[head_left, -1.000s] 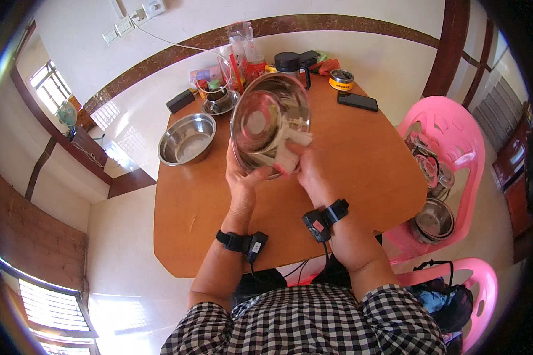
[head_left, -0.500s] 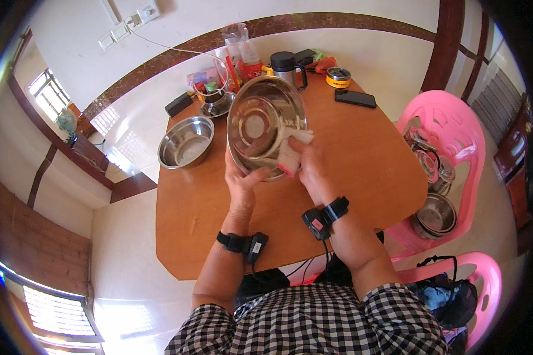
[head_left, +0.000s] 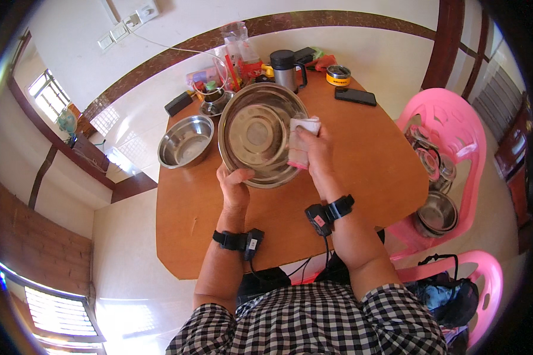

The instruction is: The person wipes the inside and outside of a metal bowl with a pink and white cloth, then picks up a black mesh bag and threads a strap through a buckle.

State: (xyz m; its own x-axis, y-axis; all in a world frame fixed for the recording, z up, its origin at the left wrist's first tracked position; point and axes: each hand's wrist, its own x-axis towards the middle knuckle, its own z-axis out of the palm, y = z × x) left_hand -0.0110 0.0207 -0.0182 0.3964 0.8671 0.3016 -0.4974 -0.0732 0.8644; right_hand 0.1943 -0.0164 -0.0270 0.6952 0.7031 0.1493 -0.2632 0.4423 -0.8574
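Observation:
A round stainless steel basin [head_left: 256,131] is held up over the wooden table, tilted so that its shiny inside faces me. My left hand [head_left: 234,184] grips its lower left rim, thumb on the inside and fingers behind. In my right hand [head_left: 317,151] is a folded white cloth with a pink edge [head_left: 299,155], pressed against the basin's right rim. Left of the basin, a second steel bowl [head_left: 186,142] stands upright on the table.
At the table's [head_left: 361,160] back stand a steel mug with black lid [head_left: 285,72], a yellow tin [head_left: 338,76], a black phone [head_left: 355,96] and a small black box [head_left: 179,103]. A pink chair [head_left: 471,154] at the right carries stacked steel bowls [head_left: 437,214].
The basin has turned to face me more squarely and sits slightly lower. My right hand has moved the cloth a little right and up, onto the rim. My left hand has shifted slightly left and down.

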